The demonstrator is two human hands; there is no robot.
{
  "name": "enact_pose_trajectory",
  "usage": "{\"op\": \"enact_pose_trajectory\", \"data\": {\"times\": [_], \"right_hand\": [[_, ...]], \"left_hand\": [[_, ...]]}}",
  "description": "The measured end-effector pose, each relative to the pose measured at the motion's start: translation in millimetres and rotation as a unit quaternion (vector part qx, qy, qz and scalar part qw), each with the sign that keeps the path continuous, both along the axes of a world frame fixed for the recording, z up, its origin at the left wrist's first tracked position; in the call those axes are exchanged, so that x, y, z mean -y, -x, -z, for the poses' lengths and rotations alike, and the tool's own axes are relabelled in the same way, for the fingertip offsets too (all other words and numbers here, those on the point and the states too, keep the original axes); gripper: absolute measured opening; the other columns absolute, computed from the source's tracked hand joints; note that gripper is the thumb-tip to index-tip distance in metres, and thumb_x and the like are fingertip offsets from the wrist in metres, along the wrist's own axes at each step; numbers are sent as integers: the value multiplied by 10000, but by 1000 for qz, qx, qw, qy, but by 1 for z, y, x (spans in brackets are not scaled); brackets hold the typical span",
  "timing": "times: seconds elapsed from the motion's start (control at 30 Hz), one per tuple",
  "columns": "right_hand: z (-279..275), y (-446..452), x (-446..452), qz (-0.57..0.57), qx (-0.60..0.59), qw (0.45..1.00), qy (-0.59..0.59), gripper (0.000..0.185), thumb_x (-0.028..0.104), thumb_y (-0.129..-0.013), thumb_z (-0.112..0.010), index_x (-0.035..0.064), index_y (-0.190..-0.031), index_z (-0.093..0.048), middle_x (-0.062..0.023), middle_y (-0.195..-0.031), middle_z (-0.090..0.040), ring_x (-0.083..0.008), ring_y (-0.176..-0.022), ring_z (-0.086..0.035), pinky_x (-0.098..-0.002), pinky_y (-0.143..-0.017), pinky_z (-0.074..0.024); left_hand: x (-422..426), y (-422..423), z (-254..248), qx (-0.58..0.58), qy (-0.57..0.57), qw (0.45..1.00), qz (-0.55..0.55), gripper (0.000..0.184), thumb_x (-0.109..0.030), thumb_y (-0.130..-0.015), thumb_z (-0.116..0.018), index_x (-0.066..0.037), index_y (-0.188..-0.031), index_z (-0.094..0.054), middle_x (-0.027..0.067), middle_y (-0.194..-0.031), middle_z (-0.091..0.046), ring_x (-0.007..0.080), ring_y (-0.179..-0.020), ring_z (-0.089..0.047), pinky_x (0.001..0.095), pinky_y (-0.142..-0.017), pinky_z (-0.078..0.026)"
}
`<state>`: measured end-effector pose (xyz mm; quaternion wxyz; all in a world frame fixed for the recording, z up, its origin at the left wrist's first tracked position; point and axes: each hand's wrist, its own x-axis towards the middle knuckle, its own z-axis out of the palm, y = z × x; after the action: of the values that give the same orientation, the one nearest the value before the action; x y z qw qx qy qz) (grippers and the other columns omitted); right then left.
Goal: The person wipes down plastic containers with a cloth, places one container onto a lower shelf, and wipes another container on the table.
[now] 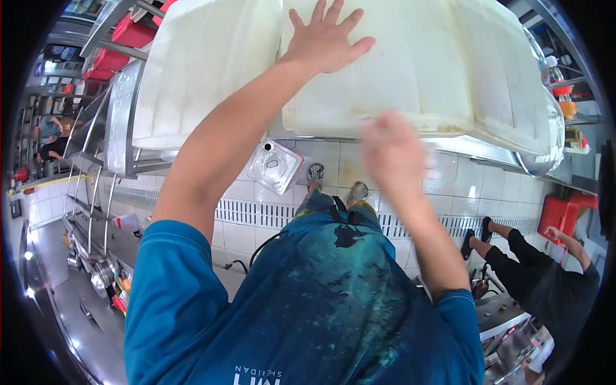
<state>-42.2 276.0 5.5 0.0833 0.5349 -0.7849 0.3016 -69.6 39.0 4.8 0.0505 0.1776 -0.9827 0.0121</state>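
My left hand lies flat with its fingers spread on the surface of a large off-white plastic tub. Brownish stains run along the tub's near edge. My right hand is smeared by motion in front of that edge, above the floor. Its fingers look curled, but I cannot make out whether anything is in them. A similar white tub stands close on the left, partly behind my left forearm.
A clear-lidded white container is low beside my feet. Metal racks and red bins are at the left. At the right, a person in dark clothes stands near a red box. A slotted drain crosses the tiled floor.
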Motion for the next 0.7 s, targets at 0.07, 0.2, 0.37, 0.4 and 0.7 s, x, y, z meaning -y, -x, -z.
{"op": "enact_pose_trajectory", "data": {"times": [0.07, 0.2, 0.37, 0.4, 0.7], "right_hand": [[1, -52, 61, -16, 0, 999, 32, 141, 99, -716, -633, 45, -841, -597, -111, -860, -496, -284, -825, -558, -409, -660, -466], [-8, -66, 101, 25, -16, 999, 21, 115, 131, -717, -647, 70, -784, -576, -78, -829, -471, -248, -779, -546, -358, -613, -439], [-5, 2, 13, 225, 25, 973, -48, 221, 55, -668, -716, 94, -873, -644, -75, -831, -527, -281, -738, -572, -416, -611, -481], [-7, 5, 14, 224, 16, 973, -56, 221, 55, -668, -716, 94, -873, -644, -75, -831, -527, -281, -738, -572, -416, -611, -481], [-14, -59, 75, 166, -37, 985, -33, 190, 68, -656, -686, 58, -832, -614, -91, -829, -510, -281, -769, -547, -387, -643, -471]], "left_hand": [[-1, -1, 0, -4, -9, 1000, 3, 738, -682, -951, -328, -255, -1551, -281, 104, -1636, -166, 351, -1504, -128, 701, -1138, -107], [4, -2, -1, -22, -20, 999, 23, 736, -669, -961, -313, -222, -1546, -294, 131, -1626, -182, 373, -1498, -131, 719, -1125, -108], [7, 0, 3, -31, -30, 999, 32, 730, -641, -970, -320, -187, -1542, -301, 155, -1618, -190, 390, -1493, -135, 737, -1110, -112], [5, 1, 2, -23, -23, 999, 29, 724, -630, -973, -324, -182, -1541, -303, 158, -1618, -190, 394, -1492, -136, 739, -1108, -113], [14, 1, 3, -32, -49, 997, 43, 724, -617, -963, -364, -194, -1547, -297, 149, -1624, -187, 360, -1505, -116, 721, -1121, -69]]}}
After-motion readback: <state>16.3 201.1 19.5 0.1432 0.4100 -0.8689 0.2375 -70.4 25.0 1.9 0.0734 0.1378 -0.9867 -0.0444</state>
